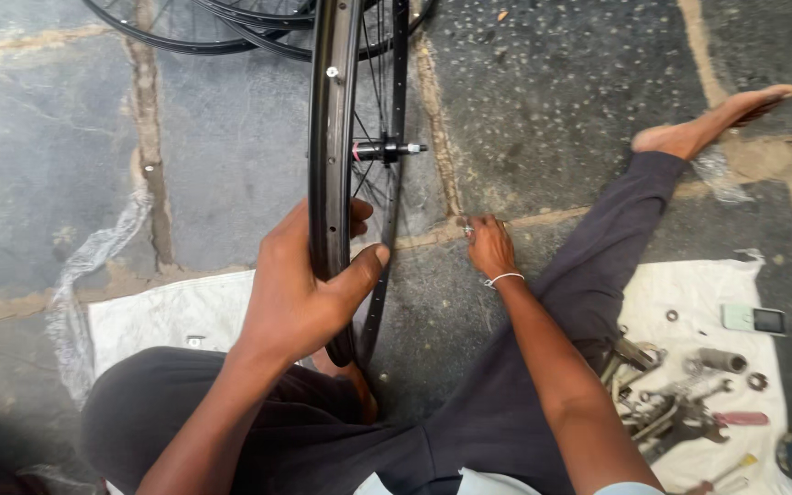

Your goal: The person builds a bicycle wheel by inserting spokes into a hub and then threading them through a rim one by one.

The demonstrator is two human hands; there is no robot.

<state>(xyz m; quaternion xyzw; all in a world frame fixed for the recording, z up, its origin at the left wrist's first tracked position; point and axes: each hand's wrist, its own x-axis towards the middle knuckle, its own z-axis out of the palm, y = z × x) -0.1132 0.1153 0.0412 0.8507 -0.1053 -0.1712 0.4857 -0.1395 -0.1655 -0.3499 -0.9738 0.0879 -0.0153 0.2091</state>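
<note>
While the wheel [336,147] stands upright on the stone floor [231,165] between the person's legs, the left hand [309,284] grips its black rim — fingers wrapped around the far side, thumb pressed across the near side, closed firmly on it. The hub [387,148] with its axle shows partway up, spokes running out to the rim. The wheel's lower edge sits just beside a bare foot [355,385] tucked under the left leg.

The right hand [489,246] rests low on the floor just right of the wheel, at a joint between the stones; its fingers are curled down together and seem to pinch something small and metallic, though what it is cannot be told. A white band circles that wrist.

No container is in view — the loose goods lie on a white cloth [689,293] at the right: a heap of wrenches [666,412], a metal cylinder [721,359], small rings, and a pale green phone [753,319]. More rims [203,27] lie at the floor's far edge.
</note>
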